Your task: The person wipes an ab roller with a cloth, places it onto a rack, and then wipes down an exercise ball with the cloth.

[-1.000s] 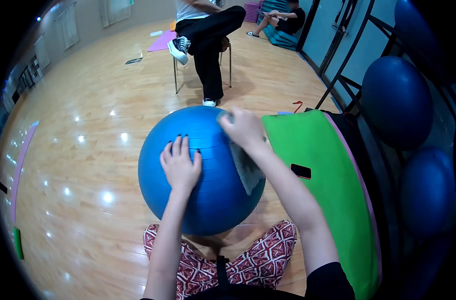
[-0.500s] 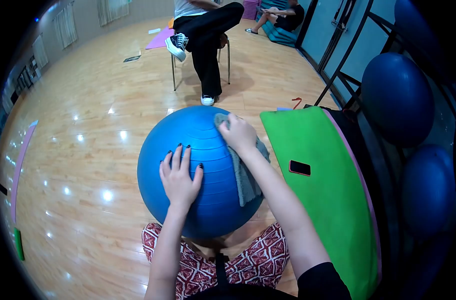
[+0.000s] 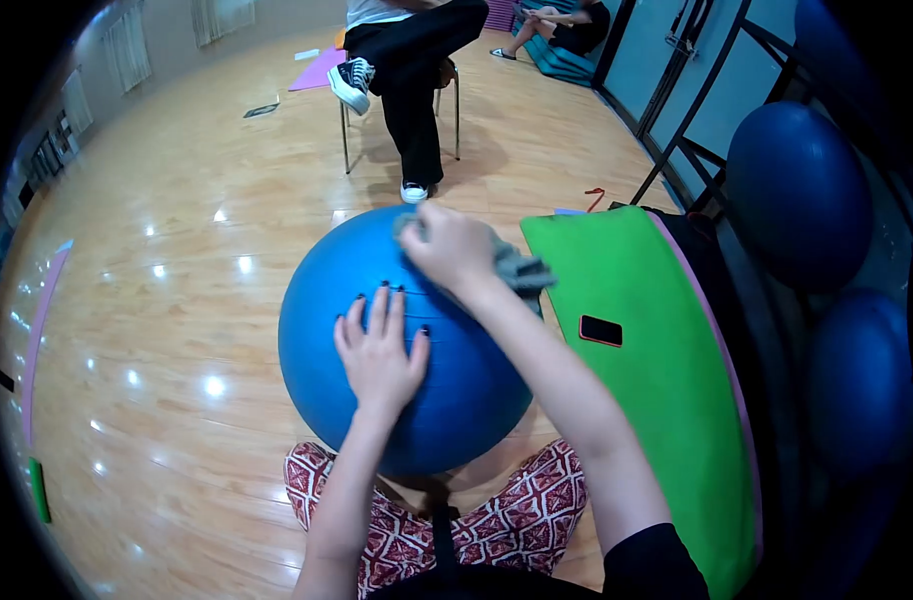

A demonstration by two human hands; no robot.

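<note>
A large blue exercise ball [image 3: 332, 270] rests on the floor in front of my legs. My left hand [image 3: 382, 355] lies on its near upper side, fingers spread and touching the surface. Near the top of the ball, my right hand [image 3: 452, 248] grips a grey-green cloth [image 3: 522, 270]. Part of the cloth trails out to the right of that hand, bunched and slightly blurred. My fingers curl around it, and the fingertips are partly hidden.
A green mat [image 3: 647, 420] lies to the right with a phone [image 3: 601, 331] on it. More blue balls [image 3: 799, 195] sit on a black rack. One person [image 3: 412, 110] sits on a chair ahead; another person [image 3: 577, 28] sits on stacked mats [image 3: 552, 65].
My right hand has moved left and up over the ball, and the cloth, hanging down the ball's right side before, now trails rightward. My left hand has shifted slightly right.
</note>
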